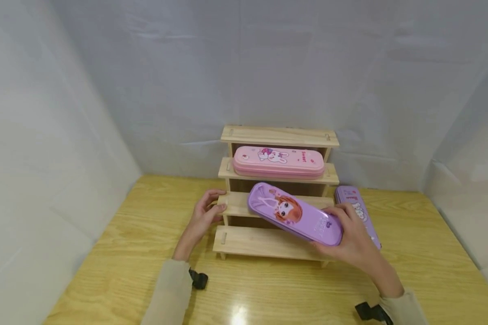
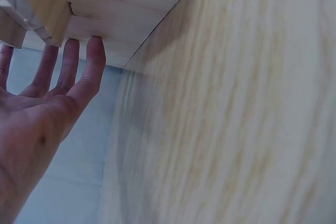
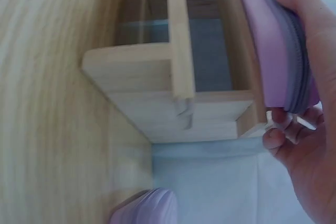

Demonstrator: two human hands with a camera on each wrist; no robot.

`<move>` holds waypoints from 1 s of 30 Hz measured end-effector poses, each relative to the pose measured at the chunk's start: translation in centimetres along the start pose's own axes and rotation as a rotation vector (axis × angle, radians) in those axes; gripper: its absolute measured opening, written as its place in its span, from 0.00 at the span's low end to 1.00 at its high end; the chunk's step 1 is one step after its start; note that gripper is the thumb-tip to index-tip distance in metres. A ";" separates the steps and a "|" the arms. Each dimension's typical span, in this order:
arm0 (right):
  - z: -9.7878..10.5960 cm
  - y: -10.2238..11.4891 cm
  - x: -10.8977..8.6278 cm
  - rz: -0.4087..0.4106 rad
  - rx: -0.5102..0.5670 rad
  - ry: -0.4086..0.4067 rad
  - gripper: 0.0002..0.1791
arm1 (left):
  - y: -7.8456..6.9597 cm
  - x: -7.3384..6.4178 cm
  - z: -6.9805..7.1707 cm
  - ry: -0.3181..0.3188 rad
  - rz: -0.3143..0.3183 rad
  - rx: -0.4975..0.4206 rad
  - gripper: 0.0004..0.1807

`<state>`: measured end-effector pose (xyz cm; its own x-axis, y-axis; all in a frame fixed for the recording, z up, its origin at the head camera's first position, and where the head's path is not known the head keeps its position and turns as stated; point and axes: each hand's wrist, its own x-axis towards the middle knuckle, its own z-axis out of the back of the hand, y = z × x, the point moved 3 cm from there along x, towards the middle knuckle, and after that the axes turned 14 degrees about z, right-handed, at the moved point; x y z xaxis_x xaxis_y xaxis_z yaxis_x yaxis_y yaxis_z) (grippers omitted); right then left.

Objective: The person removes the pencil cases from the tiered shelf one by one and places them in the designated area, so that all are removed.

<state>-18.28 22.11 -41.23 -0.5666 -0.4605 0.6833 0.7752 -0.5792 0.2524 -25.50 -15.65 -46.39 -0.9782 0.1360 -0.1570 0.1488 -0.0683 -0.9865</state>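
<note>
Currently the right hand (image 1: 351, 234) has its grip closed round the purple pencil case (image 1: 294, 213), tilted over the wooden rack (image 1: 268, 241); the left hand (image 1: 203, 216), fingers straight, steadies the rack's end.

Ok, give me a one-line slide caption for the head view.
Right hand holds a purple pencil case over a wooden stepped shelf while the left hand steadies its side.

Both forearms reach forward in pale sleeves. The left hand (image 1: 205, 215) is held out with fingers (image 2: 94, 59) straight and close together, thumb apart. The right hand (image 1: 351, 237) is curled, thumb and fingers (image 3: 281, 129) clamped in a grip.
</note>
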 end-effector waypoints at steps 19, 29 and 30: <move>1.3 -1.1 -4.0 0.052 0.041 -0.104 0.45 | 0.0 -0.1 -0.3 0.006 -0.002 -0.022 0.22; 3.1 -1.9 -5.8 0.019 0.002 -0.118 0.46 | 0.1 -0.1 -0.1 -0.004 -0.007 -0.024 0.21; 3.3 -2.0 -6.0 0.025 0.003 -0.128 0.46 | 0.1 -0.1 -0.1 -0.005 -0.006 -0.025 0.21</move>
<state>-15.56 28.22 -43.57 -0.5067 -0.3850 0.7714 0.7897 -0.5662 0.2362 -25.40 -15.55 -46.46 -0.9797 0.1318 -0.1510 0.1465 -0.0432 -0.9883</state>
